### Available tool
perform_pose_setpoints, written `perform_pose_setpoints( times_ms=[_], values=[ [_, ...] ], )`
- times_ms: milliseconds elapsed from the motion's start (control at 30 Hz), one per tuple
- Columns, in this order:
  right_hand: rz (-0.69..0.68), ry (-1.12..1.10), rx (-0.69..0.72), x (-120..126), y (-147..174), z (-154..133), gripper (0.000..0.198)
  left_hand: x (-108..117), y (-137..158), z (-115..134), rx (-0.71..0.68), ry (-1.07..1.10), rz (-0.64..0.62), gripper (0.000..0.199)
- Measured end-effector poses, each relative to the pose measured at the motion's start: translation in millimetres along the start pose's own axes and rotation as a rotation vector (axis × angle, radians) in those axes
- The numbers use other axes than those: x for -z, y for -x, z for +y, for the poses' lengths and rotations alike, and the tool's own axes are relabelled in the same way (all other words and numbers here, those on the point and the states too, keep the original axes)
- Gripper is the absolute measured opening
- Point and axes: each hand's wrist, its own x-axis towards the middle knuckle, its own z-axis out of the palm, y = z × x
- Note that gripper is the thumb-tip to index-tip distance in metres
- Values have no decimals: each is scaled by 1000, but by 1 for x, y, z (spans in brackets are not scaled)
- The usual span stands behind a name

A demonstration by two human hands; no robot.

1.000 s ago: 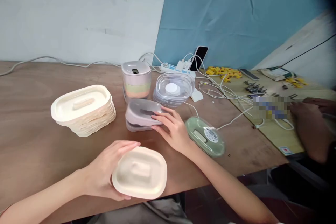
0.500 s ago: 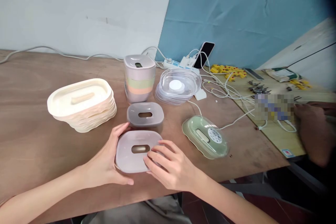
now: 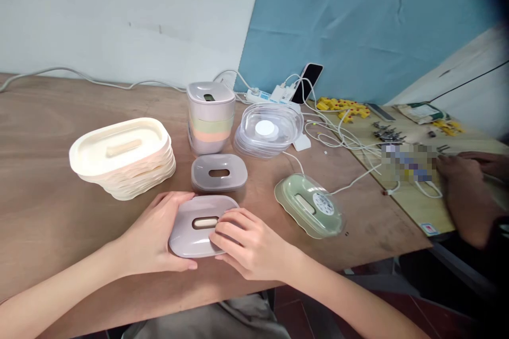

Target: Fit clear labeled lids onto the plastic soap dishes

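Note:
A glossy lilac slotted cover (image 3: pixel 187 233) is between my hands near the table's front edge. A cream strip (image 3: pixel 205 223) shows inside its slot. My left hand (image 3: pixel 159 238) wraps round the left end, thumb along the front and fingers at the back. My right hand (image 3: pixel 248 243) grips the right end, fingertips on top beside the slot and thumb low at the front. Just behind lies a second, greyer slotted cover (image 3: pixel 234 172). To the left stands a stack of cream oval trays (image 3: pixel 139 183) with wavy edges. What lies under the held cover is hidden.
A pile of lilac, green and peach covers (image 3: pixel 210 122) stands behind, beside stacked clear plastic shells (image 3: pixel 274 135). A green cover in a clear shell (image 3: pixel 310 204) lies right. Cables, a power strip (image 3: pixel 258 96) and a phone (image 3: pixel 308 82) are behind. Another person's hands (image 3: pixel 461 180) are far right.
The lilac cover has shifted slightly left and tilted, and the cream strip shows more clearly in its slot. My left hand has closed further round its end; my right hand has followed left.

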Motion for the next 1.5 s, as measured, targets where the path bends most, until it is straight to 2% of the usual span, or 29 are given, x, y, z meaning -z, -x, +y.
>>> perform_pose_setpoints(
  times_ms=[167,267,433,667,833,1100,1233,1333,1400,1500],
  values=[
    [-89,-113,-7,9,-3,8,31,-2,0,-2,-25,-6,-22,91],
    [-106,-75,0,9,-5,13,31,-3,1,-5,6,13,6,91],
    [-87,-59,-41,2,-2,14,27,-1,1,-5,3,65,20,89],
    [40,-80,-11,0,-1,17,24,2,-2,-8,-10,138,0,85],
    [18,-116,-23,-2,0,21,26,2,-2,-8,-8,181,4,86],
    [-99,-212,-150,-4,3,20,55,1,-2,-8,-54,5,-26,83],
    [-137,-174,-131,-9,8,18,58,0,0,-5,-69,-120,-66,89],
    [-96,-108,-96,-9,9,19,64,-1,0,-4,-74,-131,-71,91],
    [-10,-55,-70,-3,8,21,68,-1,0,-4,-77,-112,-75,90],
    [177,67,-137,18,1,31,48,0,-1,-4,-80,-79,-79,93]
  ],
)
